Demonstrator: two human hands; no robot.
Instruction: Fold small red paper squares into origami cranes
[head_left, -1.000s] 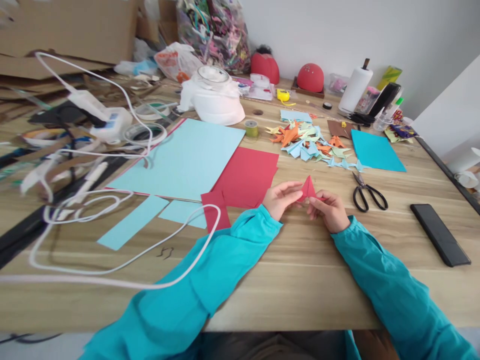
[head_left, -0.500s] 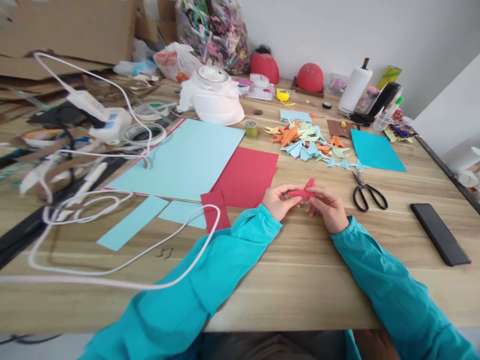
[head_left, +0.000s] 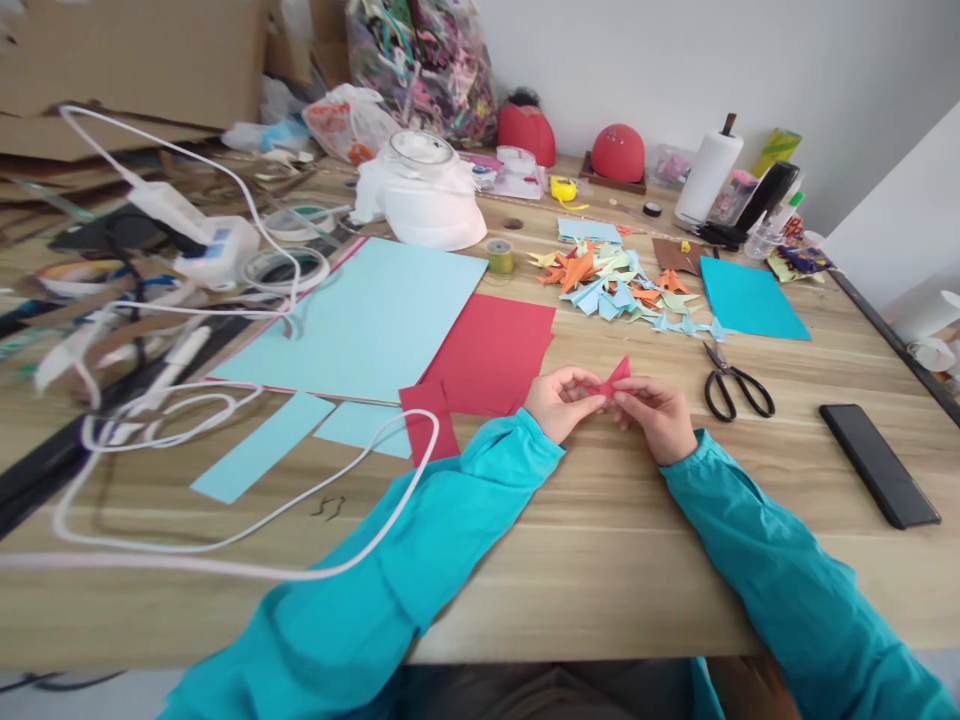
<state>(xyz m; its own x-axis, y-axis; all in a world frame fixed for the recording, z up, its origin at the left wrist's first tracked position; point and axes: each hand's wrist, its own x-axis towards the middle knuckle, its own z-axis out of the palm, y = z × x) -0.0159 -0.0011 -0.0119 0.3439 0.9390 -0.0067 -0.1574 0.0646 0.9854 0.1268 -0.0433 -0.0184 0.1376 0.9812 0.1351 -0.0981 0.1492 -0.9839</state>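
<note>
My left hand and my right hand meet just above the wooden table, both pinching a small folded red paper piece. Its pointed tip sticks up between my fingertips. Both arms wear teal sleeves. Just behind my left hand lies a red paper sheet, with a smaller red offcut to its left.
Black scissors and a dark phone lie to the right. A pile of folded paper figures and a teal sheet sit behind. A large light blue sheet, blue strips and a white cable fill the left.
The red paper piece stood as a taller triangle a second ago; it now lies flatter between my fingers. My hands stayed in nearly the same place.
</note>
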